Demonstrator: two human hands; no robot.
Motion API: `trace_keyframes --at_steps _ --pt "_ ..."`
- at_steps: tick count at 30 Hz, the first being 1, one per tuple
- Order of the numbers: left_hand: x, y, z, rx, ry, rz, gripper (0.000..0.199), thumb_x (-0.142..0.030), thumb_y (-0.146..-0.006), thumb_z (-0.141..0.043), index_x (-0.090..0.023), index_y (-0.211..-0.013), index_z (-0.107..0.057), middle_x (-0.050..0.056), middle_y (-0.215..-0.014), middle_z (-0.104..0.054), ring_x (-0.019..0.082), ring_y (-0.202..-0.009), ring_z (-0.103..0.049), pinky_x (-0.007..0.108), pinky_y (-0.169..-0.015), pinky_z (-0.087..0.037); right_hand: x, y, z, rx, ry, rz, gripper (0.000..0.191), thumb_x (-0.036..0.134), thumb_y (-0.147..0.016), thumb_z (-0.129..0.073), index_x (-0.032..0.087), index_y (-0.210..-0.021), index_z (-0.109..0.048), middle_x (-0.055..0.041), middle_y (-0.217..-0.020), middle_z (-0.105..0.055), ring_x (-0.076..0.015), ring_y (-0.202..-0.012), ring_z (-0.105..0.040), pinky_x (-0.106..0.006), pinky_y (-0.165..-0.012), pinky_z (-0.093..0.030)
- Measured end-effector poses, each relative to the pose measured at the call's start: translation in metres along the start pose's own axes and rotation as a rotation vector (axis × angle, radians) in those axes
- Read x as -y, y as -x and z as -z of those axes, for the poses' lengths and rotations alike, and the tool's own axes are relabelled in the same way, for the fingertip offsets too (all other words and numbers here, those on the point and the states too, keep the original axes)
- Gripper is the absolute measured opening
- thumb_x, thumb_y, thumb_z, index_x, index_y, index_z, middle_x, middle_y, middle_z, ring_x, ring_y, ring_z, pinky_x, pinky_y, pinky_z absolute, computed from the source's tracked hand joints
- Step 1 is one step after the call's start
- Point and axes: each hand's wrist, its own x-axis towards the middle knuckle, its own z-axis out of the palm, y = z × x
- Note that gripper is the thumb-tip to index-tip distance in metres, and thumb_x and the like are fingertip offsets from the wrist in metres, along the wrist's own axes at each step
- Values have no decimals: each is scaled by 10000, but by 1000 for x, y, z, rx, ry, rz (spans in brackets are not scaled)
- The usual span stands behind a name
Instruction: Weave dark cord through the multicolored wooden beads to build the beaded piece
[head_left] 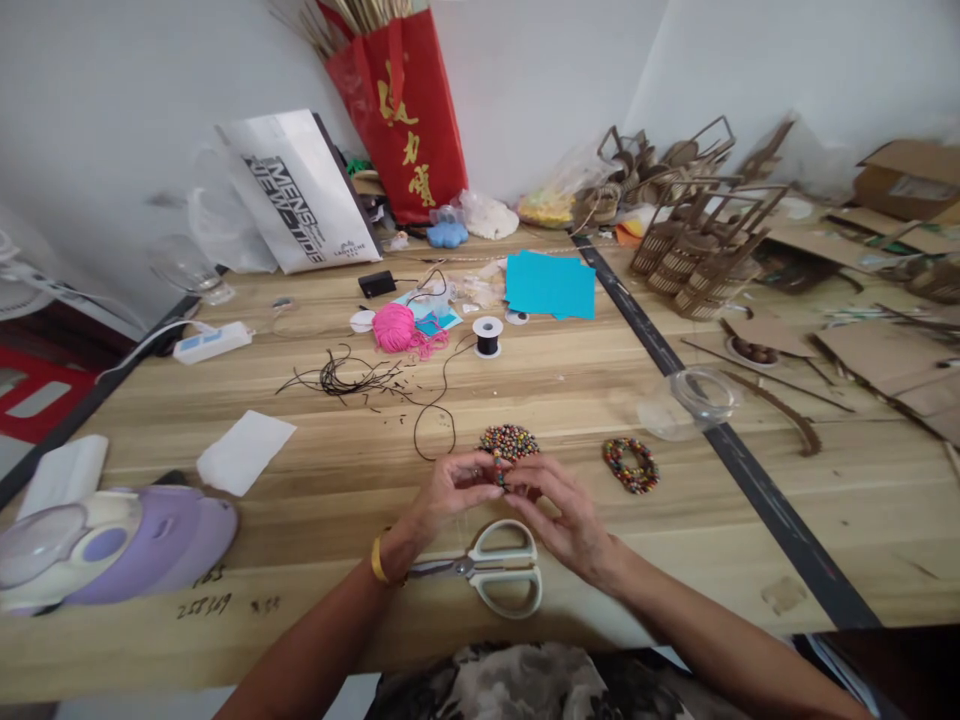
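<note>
My left hand and my right hand meet over the middle of the table, fingers pinched. Between their fingertips is a small string of coloured beads, partly covered by the fingers. Just beyond lies a heap of multicoloured beads. To the right rests a coiled bead bracelet. White-handled scissors lie below my hands, blades pointing left toward my left wrist. Black cord curls on the wood beyond my left hand, running up toward a spool of black thread.
Cut black cord pieces and pink yarn lie farther back. Blue sheets sit near a dark strip crossing the table. A purple device stands at left. Small woven baskets and cardboard crowd the right.
</note>
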Motion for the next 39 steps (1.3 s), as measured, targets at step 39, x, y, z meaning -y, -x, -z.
trace_keyframes --at_steps 39 --pt "-5 13 -21 -90 -590 -519 70 -175 -785 -635 -156 -852 -647 59 -771 -660 161 -727 -595 275 -700 -479 3 -5 10 112 -138 -225 189 293 -941 -453 179 -803 -513 -7 -707 -508 -127 -640 -468 -232 -585 -394"
